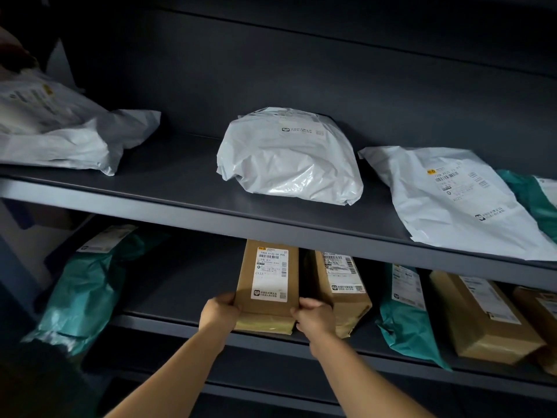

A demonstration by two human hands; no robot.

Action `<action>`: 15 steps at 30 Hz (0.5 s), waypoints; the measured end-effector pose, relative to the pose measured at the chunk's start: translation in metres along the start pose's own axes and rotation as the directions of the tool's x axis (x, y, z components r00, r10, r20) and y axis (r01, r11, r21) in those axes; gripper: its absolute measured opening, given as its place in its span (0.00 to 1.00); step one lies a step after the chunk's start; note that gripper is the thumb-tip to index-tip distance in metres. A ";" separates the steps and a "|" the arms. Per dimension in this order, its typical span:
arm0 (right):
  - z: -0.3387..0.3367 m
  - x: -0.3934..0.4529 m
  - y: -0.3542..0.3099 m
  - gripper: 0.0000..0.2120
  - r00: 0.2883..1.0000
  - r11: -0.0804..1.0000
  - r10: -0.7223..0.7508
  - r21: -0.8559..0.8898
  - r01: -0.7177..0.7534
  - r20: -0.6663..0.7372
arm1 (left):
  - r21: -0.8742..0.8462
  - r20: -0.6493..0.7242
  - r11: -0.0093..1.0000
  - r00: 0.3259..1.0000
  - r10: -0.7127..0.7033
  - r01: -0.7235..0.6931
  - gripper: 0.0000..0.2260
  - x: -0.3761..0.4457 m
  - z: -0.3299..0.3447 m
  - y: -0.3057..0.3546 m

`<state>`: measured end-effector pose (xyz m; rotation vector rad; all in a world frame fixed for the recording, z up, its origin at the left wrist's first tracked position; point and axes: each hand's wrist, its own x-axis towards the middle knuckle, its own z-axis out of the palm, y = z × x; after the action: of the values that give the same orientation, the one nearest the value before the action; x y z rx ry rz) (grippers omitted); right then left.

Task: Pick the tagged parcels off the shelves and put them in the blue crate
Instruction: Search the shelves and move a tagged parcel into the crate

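Both bare forearms reach up and forward from the bottom edge, converging slightly. The left hand (218, 309) clamps the near left edge of a box (266, 285), thumb on top, fingers curled underneath. The right hand (315, 316) closes on the near right edge likewise, knuckles toward the camera.

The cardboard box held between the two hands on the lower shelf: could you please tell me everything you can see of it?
The cardboard box is a flat brown carton lying lengthwise on the lower shelf, its far end under the upper shelf's edge. A white shipping label with barcodes covers much of its top; yellowish tape seals the near end. The left hand and right hand grip its near corners. A similar box sits close on its right.
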<state>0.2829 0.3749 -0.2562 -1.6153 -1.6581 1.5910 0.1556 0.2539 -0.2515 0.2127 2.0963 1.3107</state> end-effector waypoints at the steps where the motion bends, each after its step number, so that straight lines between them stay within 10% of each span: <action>1: 0.000 0.000 0.000 0.19 1.000 1.000 0.000 0.008 0.000 0.001 | -0.003 -0.003 1.000 1.000 0.002 -0.002 0.15 -0.001 -0.001 -0.001; 15: 0.000 -0.004 -0.009 0.16 0.992 0.969 -0.114 -0.215 0.122 0.049 | 0.312 -0.052 0.950 0.999 -0.006 0.022 0.18 -0.002 -0.001 0.018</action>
<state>0.2797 0.3736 -0.2463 -1.5623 -1.9683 1.4303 0.1533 0.2614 -0.2347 0.3018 2.3377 0.9779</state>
